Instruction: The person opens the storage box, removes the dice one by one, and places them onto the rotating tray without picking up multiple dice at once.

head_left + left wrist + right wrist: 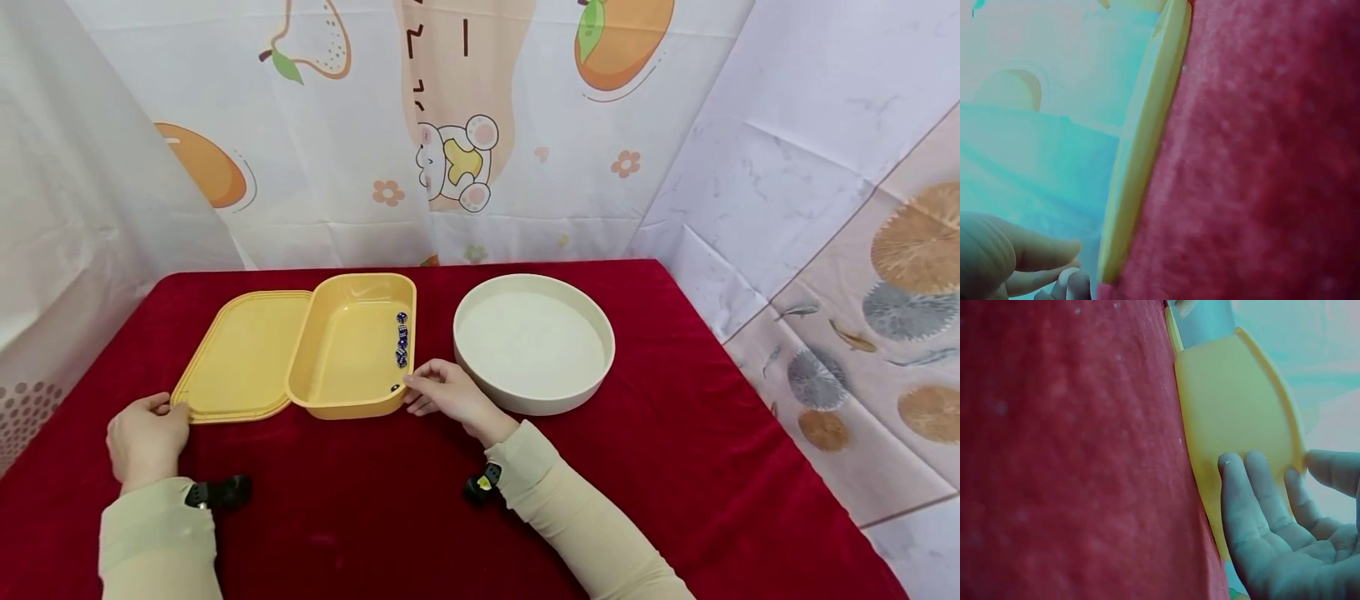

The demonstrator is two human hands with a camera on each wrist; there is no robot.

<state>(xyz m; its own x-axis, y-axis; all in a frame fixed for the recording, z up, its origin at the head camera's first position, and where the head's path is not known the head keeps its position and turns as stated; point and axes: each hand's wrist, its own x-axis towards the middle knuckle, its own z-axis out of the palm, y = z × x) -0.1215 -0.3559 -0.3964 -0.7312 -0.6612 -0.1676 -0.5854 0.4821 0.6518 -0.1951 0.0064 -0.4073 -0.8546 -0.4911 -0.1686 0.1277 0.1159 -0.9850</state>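
A yellow rectangular container (337, 354) stands open in the middle-left of the table. Several dark blue dice (402, 333) lie in a row along its right inner wall. A small dark piece (395, 387) shows at its front right corner. My right hand (450, 393) pinches the rim at that corner, the other fingers along the outer wall (1229, 412). On the container's left lies a flat yellow lid (243, 354), its right edge meeting the container. My left hand (148, 433) is beside the lid's front left corner, fingers loosely curled; the left wrist view shows fingertips just off the edge (1141, 156).
A round white tray (534, 333) with a low wall stands right of the container, close to my right hand. Red velvet cloth (360, 500) covers the table. Printed curtains (337, 167) hang behind the table and at both sides.
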